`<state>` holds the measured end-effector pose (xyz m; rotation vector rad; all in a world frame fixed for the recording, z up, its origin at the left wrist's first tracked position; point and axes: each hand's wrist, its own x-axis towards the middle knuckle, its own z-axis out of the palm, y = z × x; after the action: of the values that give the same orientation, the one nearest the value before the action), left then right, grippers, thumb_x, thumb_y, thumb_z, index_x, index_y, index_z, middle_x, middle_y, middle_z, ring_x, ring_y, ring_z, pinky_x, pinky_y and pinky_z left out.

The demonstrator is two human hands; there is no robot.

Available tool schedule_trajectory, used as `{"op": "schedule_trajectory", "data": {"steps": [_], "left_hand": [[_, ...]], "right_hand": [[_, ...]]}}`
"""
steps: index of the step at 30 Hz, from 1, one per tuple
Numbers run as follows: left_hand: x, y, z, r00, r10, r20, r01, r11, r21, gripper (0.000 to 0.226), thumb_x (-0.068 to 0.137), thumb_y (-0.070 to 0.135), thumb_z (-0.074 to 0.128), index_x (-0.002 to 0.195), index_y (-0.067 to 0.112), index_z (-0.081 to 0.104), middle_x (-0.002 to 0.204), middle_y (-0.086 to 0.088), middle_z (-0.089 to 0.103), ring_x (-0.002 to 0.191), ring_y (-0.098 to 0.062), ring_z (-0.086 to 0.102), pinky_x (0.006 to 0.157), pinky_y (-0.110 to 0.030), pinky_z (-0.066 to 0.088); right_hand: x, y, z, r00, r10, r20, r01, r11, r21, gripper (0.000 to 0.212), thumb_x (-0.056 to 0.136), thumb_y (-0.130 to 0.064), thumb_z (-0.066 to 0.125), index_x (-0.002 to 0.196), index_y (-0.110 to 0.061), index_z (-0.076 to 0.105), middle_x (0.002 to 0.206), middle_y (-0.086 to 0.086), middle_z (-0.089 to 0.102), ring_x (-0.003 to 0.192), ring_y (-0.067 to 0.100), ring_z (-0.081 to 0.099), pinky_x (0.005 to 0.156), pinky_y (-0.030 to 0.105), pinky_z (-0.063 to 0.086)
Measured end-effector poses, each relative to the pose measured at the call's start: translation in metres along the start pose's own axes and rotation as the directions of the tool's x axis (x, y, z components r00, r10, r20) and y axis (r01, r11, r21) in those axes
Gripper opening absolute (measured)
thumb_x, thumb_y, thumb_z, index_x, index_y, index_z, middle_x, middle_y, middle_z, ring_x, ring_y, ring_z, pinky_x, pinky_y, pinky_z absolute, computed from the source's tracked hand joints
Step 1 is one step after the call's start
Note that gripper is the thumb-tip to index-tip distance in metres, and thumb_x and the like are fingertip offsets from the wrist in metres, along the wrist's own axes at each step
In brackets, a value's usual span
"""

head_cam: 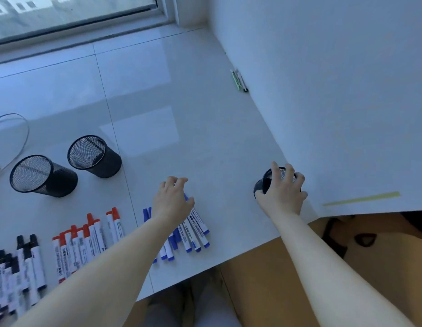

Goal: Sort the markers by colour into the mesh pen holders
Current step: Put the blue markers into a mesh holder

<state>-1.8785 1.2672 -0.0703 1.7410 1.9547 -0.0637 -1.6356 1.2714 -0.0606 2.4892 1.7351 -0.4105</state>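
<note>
Right hand (282,192) clamped on holder (264,182) near the surface's right edge; left hand (173,199) apart over blue markers (193,230). I'd draw the holder alongside first.

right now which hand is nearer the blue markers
Left. The left hand hovers right over the blue markers, fingers curled. The right hand is off to their right, gripping a mesh holder.

Grouped markers (63,251), black mesh holders (94,156)

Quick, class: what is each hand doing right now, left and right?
Left hand: open, fingers curled above the blue markers, holding nothing.
Right hand: closed around a mesh pen holder.
</note>
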Motion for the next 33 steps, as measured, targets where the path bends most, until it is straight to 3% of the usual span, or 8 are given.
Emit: {"op": "schedule_trajectory", "data": {"steps": [6, 10, 15, 19, 24, 27, 30, 33], "left_hand": [[-0.010, -0.031, 0.001, 0.990, -0.114, -0.077, 0.108, 0.991, -0.082, 0.050, 0.089, 0.032, 0.051, 0.136, 0.022, 0.037, 0.135, 0.000, 0.042, 0.120, -0.020, 0.041, 0.091, -0.031, 0.042], [-0.023, -0.058, 0.001, 0.964, -0.232, -0.125, 0.207, 0.960, -0.187, 0.047, 0.088, 0.030, 0.053, 0.133, 0.022, 0.041, 0.130, 0.000, 0.043, 0.113, -0.017, 0.046, 0.084, -0.030, 0.044], [-0.041, -0.082, 0.009, 0.922, -0.368, -0.118, 0.322, 0.901, -0.292, 0.047, 0.088, 0.030, 0.055, 0.133, 0.023, 0.041, 0.132, 0.003, 0.041, 0.114, -0.015, 0.046, 0.077, -0.024, 0.040], [-0.051, -0.093, 0.014, 0.902, -0.415, -0.118, 0.352, 0.866, -0.356, 0.046, 0.088, 0.029, 0.056, 0.132, 0.021, 0.043, 0.132, 0.003, 0.042, 0.106, -0.011, 0.050, 0.073, -0.022, 0.038], [-0.060, -0.096, 0.024, 0.878, -0.478, -0.032, 0.416, 0.793, -0.445, 0.050, 0.088, 0.032, 0.057, 0.134, 0.020, 0.040, 0.136, 0.000, 0.039, 0.112, -0.014, 0.051, 0.082, -0.024, 0.043], [-0.065, -0.094, 0.030, 0.870, -0.493, 0.011, 0.444, 0.774, -0.451, 0.054, 0.088, 0.032, 0.057, 0.136, 0.019, 0.037, 0.137, -0.001, 0.039, 0.113, -0.015, 0.051, 0.083, -0.025, 0.044], [-0.067, -0.090, 0.034, 0.871, -0.491, 0.032, 0.456, 0.781, -0.426, 0.056, 0.088, 0.031, 0.057, 0.137, 0.017, 0.035, 0.136, -0.003, 0.040, 0.111, -0.016, 0.051, 0.082, -0.023, 0.044], [-0.067, -0.084, 0.038, 0.851, -0.523, 0.047, 0.491, 0.762, -0.421, 0.061, 0.086, 0.038, 0.059, 0.137, 0.015, 0.034, 0.135, -0.004, 0.041, 0.116, -0.018, 0.049, 0.089, -0.029, 0.048]], "right_hand": [[0.016, -0.056, 0.002, 0.963, -0.261, -0.064, 0.265, 0.962, 0.060, 0.072, 0.072, -0.035, 0.062, 0.137, -0.023, 0.032, 0.141, 0.006, 0.032, 0.122, 0.034, 0.029, 0.079, 0.045, 0.044], [0.020, -0.114, 0.008, 0.880, -0.472, -0.062, 0.475, 0.878, 0.061, 0.075, 0.071, -0.038, 0.064, 0.137, -0.023, 0.033, 0.143, 0.005, 0.033, 0.123, 0.033, 0.030, 0.078, 0.042, 0.043], [0.021, -0.173, 0.021, 0.773, -0.632, -0.054, 0.634, 0.773, 0.037, 0.076, 0.070, -0.039, 0.065, 0.137, -0.022, 0.034, 0.143, 0.003, 0.033, 0.125, 0.031, 0.030, 0.083, 0.042, 0.040], [0.025, -0.204, 0.029, 0.749, -0.657, -0.092, 0.661, 0.750, 0.031, 0.074, 0.071, -0.039, 0.065, 0.136, -0.021, 0.035, 0.143, 0.004, 0.033, 0.127, 0.032, 0.029, 0.085, 0.043, 0.039], [0.030, -0.223, 0.031, 0.751, -0.659, -0.054, 0.660, 0.752, 0.004, 0.076, 0.078, -0.036, 0.060, 0.143, -0.023, 0.024, 0.153, 0.004, 0.020, 0.138, 0.030, 0.017, 0.094, 0.046, 0.037], [0.021, -0.223, 0.027, 0.749, -0.660, -0.060, 0.661, 0.750, 0.002, 0.075, 0.081, -0.034, 0.060, 0.145, -0.022, 0.022, 0.155, 0.005, 0.014, 0.142, 0.028, 0.011, 0.104, 0.051, 0.028], [-0.004, -0.207, 0.027, 0.688, -0.693, -0.216, 0.715, 0.699, 0.035, 0.065, 0.079, -0.024, 0.062, 0.139, -0.017, 0.037, 0.150, 0.011, 0.029, 0.137, 0.033, 0.026, 0.105, 0.054, 0.026], [-0.036, -0.178, 0.041, 0.708, -0.628, -0.323, 0.697, 0.696, 0.175, 0.052, 0.073, -0.011, 0.064, 0.125, -0.011, 0.054, 0.127, 0.017, 0.051, 0.111, 0.038, 0.049, 0.084, 0.046, 0.043]]}}
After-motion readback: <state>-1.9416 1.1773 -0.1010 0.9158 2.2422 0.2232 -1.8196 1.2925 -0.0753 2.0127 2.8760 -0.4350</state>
